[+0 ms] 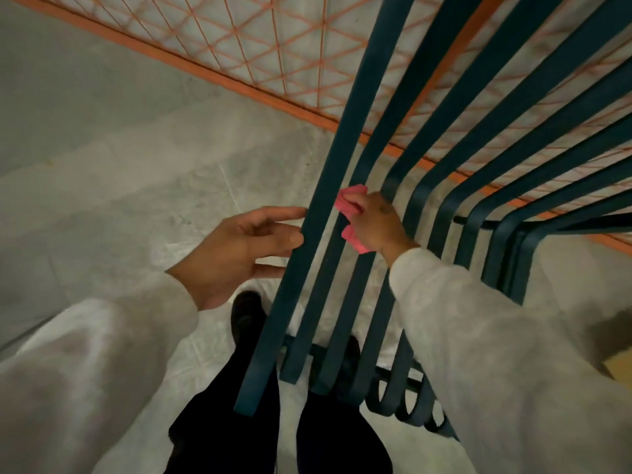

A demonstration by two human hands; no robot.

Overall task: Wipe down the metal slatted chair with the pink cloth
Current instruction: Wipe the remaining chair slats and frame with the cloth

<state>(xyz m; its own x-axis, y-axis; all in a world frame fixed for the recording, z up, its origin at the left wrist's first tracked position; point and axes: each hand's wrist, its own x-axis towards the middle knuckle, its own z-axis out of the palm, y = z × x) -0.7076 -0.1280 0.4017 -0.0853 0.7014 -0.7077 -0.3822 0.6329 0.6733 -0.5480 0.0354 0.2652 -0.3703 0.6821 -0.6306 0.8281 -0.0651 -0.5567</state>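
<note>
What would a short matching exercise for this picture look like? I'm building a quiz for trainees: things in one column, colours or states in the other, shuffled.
Column A:
1. cloth
2. chair slats
3. mesh panel
4. left hand

Column B:
a. orange
b. open, fingertips at the outermost slat
c. pink, bunched in the right hand
d. dark teal

Pairs: 1-c, 2-d, 3-a, 4-b

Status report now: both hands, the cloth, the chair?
Right hand shut on pink cloth, pressed between chair slats. Left hand open, fingertips on outermost slat. Nothing in the way.
</note>
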